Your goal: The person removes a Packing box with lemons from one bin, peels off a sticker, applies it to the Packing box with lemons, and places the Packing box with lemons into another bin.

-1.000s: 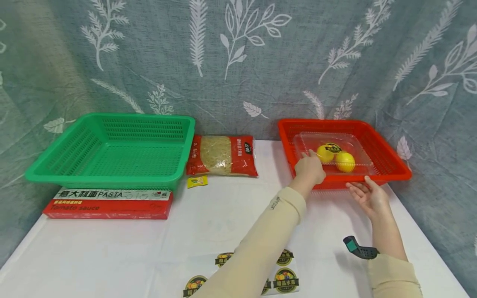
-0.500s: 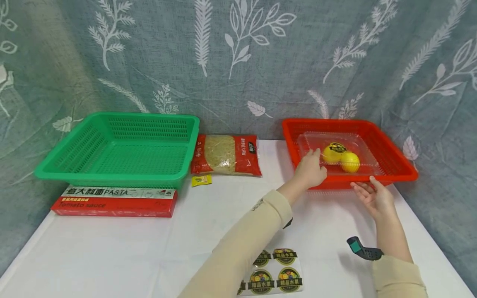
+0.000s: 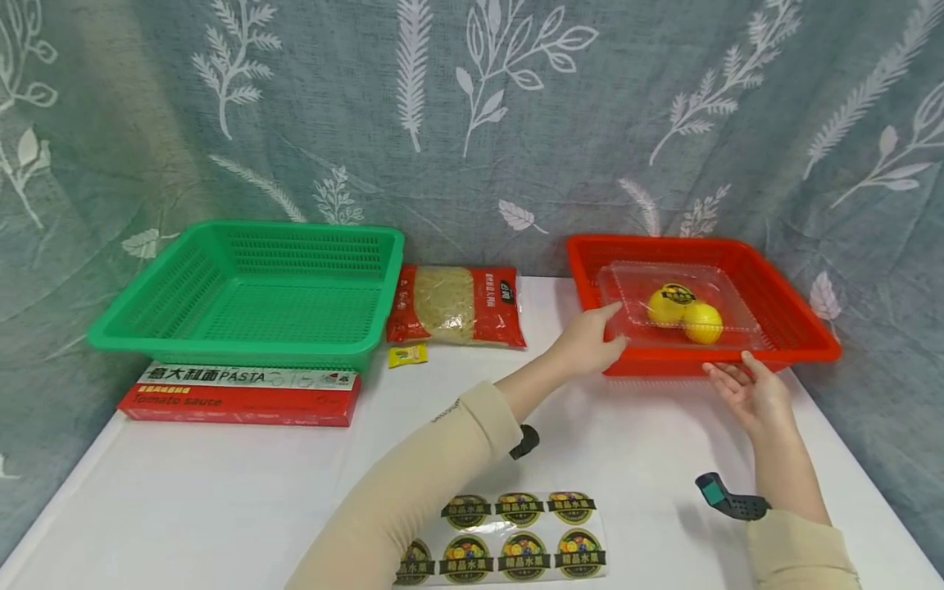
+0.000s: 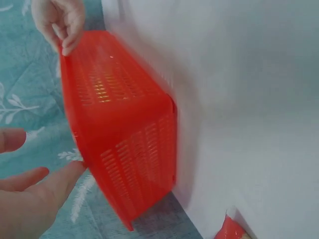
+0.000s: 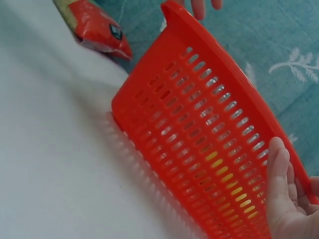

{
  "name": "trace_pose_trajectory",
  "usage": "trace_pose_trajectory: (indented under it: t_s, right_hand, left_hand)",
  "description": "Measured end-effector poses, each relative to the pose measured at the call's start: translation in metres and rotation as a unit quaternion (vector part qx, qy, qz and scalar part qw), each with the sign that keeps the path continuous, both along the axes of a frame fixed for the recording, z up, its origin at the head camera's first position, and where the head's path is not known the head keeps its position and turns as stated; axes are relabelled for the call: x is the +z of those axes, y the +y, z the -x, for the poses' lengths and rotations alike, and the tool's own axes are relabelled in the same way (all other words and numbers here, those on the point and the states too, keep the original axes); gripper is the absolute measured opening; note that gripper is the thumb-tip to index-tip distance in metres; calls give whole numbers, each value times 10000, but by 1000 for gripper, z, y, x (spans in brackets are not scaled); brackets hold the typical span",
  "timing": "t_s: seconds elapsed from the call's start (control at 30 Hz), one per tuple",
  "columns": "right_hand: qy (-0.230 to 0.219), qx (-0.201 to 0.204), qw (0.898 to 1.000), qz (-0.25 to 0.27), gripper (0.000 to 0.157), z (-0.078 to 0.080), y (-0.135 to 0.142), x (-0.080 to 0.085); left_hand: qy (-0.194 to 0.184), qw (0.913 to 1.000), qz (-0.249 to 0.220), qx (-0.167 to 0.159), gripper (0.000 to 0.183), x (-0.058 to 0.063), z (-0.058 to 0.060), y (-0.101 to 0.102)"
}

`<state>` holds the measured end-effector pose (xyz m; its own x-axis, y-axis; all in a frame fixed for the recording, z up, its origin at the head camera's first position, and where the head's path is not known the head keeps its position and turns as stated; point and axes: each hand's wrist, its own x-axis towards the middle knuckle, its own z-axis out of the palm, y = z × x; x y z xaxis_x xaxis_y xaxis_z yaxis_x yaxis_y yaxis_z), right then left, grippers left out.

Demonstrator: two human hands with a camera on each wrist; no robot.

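Observation:
A red plastic basket (image 3: pixel 800 324) stands at the back right of the table. Inside lies a clear plastic box (image 3: pixel 627 283) with two round yellow fruits (image 3: pixel 703 323) and a dark label (image 3: pixel 677 294) on its lid. By the basket's front left corner is my left hand (image 3: pixel 590 340), fingers extended. In the left wrist view a finger of this left hand (image 4: pixel 37 199) meets the basket's rim. My right hand (image 3: pixel 755 399) grips the front rim towards the right. Close up in the right wrist view, the right hand (image 5: pixel 289 199) has a digit against the slotted wall.
A green basket (image 3: pixel 243 348) stands at the left, behind a red pasta box (image 3: pixel 239 404). Between the baskets lie a red pasta bag (image 3: pixel 457 305) and a small yellow packet (image 3: pixel 407 355). A sheet of round stickers (image 3: pixel 524 561) lies at the front. A curtain (image 3: pixel 442 188) hangs behind.
My left hand has drawn back from over the clear box to the basket's left front corner. The right hand stays at the front rim. The head view has turned slightly left.

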<state>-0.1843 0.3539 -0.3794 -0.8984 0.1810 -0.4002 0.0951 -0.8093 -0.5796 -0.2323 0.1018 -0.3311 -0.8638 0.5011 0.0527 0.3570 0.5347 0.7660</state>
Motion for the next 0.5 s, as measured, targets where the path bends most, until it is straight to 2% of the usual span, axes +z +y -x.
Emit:
trace_pose_trajectory:
  t_s: [0.17,0.3,0.37,0.5]
  right_hand:
    - [80,135,9999,69,63,-3,-4,3]
    - [62,277,9996,-7,67,-6,-3,2]
    - [43,397,9992,-71,60,-8,-2,1]
    - [-29,727,9972,-192,36,-11,-3,1]
  left_hand:
    - [-68,9993,-85,-366,52,2,-12,-23]
    - [-408,9972,-330,-527,52,1,-23,-43]
    - [-537,9958,-508,-531,51,2,-27,-53]
    - [-634,9938,-761,-511,47,3,-33,-73]
